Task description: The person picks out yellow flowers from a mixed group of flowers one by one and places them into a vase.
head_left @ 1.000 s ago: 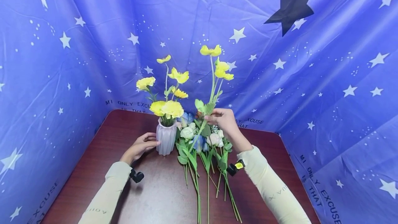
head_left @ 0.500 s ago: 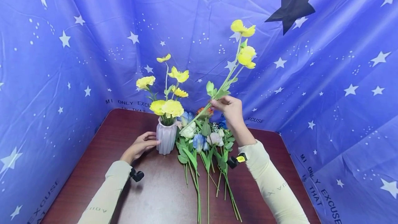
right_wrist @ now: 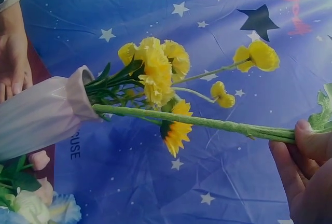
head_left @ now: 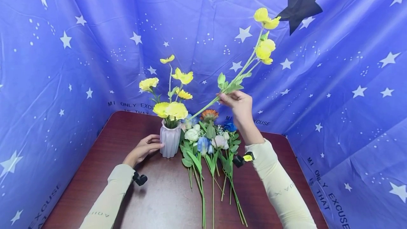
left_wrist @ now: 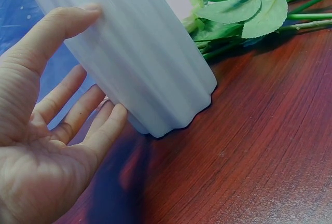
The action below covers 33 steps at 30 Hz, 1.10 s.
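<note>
Between thumb and fingertips, my right hand (head_left: 239, 110) pinches a stem of yellow flowers (head_left: 265, 49) just below its leaves. It slants up to the right; in the right wrist view, the lower end of its green stem (right_wrist: 218, 124) overlaps the rim of the vase. The pale pinkish ribbed vase (head_left: 169, 141) stands upright on the table, with several yellow flowers (head_left: 176, 111) in it. My left hand (left_wrist: 57, 146) holds the vase low on its left side, thumb on the front and fingers reaching round the side, some partly hidden behind it.
Right of the vase lies a pile of loose flowers (head_left: 203, 145), white, blue, pink and orange, with long stems (head_left: 212, 193) toward the near edge. The dark red wooden table (head_left: 159, 200) backs onto a blue star-printed curtain (head_left: 197, 17).
My right hand has risen and moved right with the yellow flower stem, which now leans further right. The orange flower behind it has come into view. My left hand and the vase stay put.
</note>
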{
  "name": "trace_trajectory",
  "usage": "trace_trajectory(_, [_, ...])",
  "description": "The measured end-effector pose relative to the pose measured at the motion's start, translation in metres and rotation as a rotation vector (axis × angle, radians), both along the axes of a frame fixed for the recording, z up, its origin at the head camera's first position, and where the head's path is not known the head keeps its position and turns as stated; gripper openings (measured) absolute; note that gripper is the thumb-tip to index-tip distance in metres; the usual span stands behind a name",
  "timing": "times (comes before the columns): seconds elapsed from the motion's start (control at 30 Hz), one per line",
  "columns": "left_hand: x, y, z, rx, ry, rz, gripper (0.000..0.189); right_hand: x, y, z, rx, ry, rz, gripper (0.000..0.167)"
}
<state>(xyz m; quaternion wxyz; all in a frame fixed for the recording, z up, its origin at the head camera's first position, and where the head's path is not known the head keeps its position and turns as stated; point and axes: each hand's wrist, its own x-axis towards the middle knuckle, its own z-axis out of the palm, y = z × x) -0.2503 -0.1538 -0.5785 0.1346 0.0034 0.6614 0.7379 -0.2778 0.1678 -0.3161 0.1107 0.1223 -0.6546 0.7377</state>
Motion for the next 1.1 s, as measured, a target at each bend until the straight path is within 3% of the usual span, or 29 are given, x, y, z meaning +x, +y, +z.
trace_trajectory(0.13, [0.000, 0.000, -0.001, 0.007, 0.000, 0.002, 0.060, 0.000, -0.003, 0.003, 0.008, 0.010, 0.013, 0.006])
trace_trajectory(0.23, [0.000, 0.000, -0.001, 0.018, -0.002, 0.006, 0.059, 0.000, -0.006, 0.003, 0.016, 0.020, 0.020, 0.003])
trace_trajectory(0.43, [0.000, 0.000, -0.002, 0.027, 0.000, 0.005, 0.059, 0.001, -0.012, 0.001, 0.030, 0.008, 0.027, 0.013])
trace_trajectory(0.57, [0.000, 0.000, -0.003, 0.017, 0.000, 0.005, 0.059, 0.000, -0.015, -0.002, 0.024, -0.001, 0.034, 0.003])
trace_trajectory(0.77, [0.000, 0.001, -0.002, 0.014, -0.004, 0.009, 0.058, -0.001, -0.018, -0.009, 0.083, 0.008, 0.033, 0.027])
trace_trajectory(0.9, [0.000, 0.000, -0.002, 0.016, 0.000, 0.005, 0.058, -0.002, -0.020, -0.014, 0.103, 0.000, 0.040, 0.023])
trace_trajectory(1.03, [0.001, 0.000, -0.002, 0.026, 0.005, 0.003, 0.058, -0.002, -0.023, -0.020, 0.135, -0.014, 0.050, 0.002])
trace_trajectory(1.1, [0.001, 0.000, -0.002, 0.028, 0.008, 0.001, 0.058, -0.003, -0.025, -0.024, 0.153, -0.016, 0.057, 0.009])
